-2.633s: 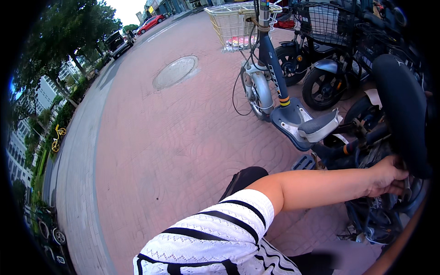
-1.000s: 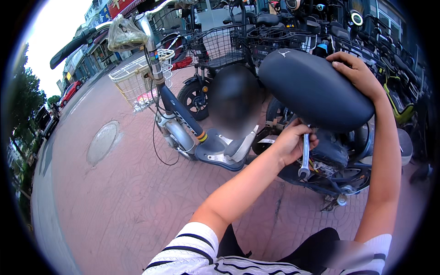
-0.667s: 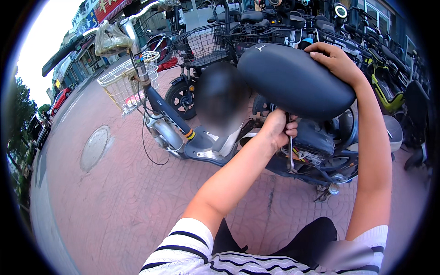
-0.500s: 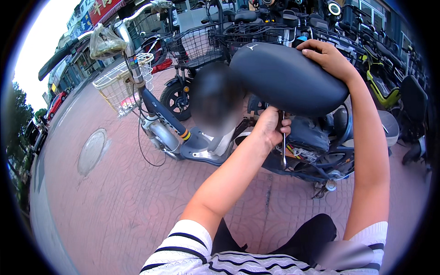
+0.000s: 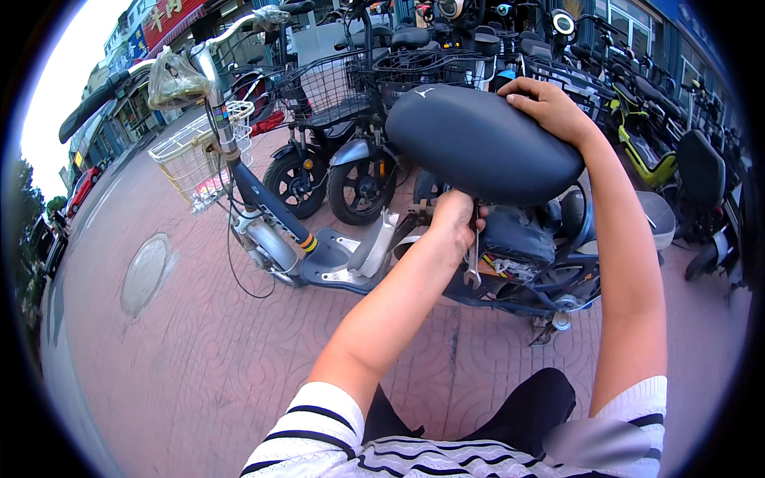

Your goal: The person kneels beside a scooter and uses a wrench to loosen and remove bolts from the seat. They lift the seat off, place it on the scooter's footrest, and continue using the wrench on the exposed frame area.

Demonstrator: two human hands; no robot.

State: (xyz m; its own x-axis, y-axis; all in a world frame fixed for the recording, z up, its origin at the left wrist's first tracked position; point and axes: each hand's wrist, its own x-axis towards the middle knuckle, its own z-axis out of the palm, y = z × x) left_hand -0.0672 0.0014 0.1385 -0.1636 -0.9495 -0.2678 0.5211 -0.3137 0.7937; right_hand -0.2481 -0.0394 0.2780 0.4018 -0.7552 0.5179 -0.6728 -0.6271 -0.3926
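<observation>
- Over the patterned paving [image 5: 239,342], the parked scooter [image 5: 269,203] stands with its front toward the left; any hard pull would best be matched by a check that it does not rock.
- Its dark seat [image 5: 486,147] sits above the frame, right of the footboard [image 5: 339,259]; a steady seat should make the work beneath it easier.
- Just under the seat is a dark housing [image 5: 518,235], close to the left hand, so a short, controlled swing seems safer than a wide one.
- The right hand [image 5: 550,111] lies on the seat's far upper side, its grip spread, thumb and fingers apart; firm, even pressure there would brace against twisting.
- The left hand [image 5: 458,219] is below the seat's near edge, its grip closed around the wrench; a straight wrist should help.
- The wrench [image 5: 473,271] hangs from that hand, open end down; its upper end is hidden, so I cannot tell whether it is seated. It should be fully engaged before force goes on.
- Thin wires [image 5: 506,269] lie just right of the lower end; that end should swing clear of them.
</observation>
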